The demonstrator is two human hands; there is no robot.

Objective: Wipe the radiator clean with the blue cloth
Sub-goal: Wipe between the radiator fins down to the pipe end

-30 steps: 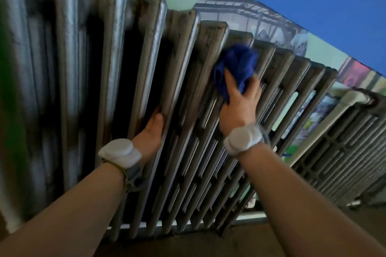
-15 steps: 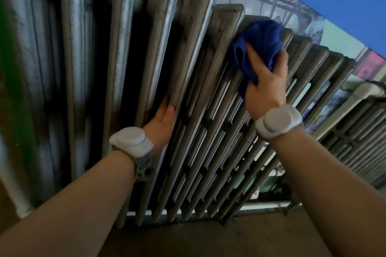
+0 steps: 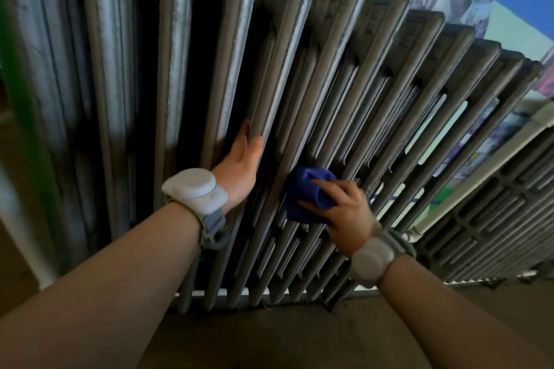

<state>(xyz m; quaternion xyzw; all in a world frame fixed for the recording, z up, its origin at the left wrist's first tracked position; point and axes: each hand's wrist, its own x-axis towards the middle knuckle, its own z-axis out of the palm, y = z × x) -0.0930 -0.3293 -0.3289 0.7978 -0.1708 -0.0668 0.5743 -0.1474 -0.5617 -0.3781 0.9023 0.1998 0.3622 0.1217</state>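
A grey cast-iron radiator [image 3: 314, 75] with many tall ribs fills most of the view. My right hand [image 3: 349, 216] holds a bunched blue cloth [image 3: 302, 199] and presses it against the ribs at mid-height, near the middle of the radiator. My left hand [image 3: 241, 165] rests flat against a rib just left of the cloth, fingers reaching into the gap between ribs. Both wrists wear white bands.
A second, lower radiator [image 3: 491, 219] stands to the right, under a pale pipe [image 3: 479, 186]. The wall behind is light green and blue with pictures [image 3: 449, 0]. A brown floor [image 3: 284, 338] runs below. A green vertical strip [image 3: 21, 117] sits at the far left.
My right hand has slid the blue cloth down the ribs from near the top to mid-height. My left hand stays on the same rib.
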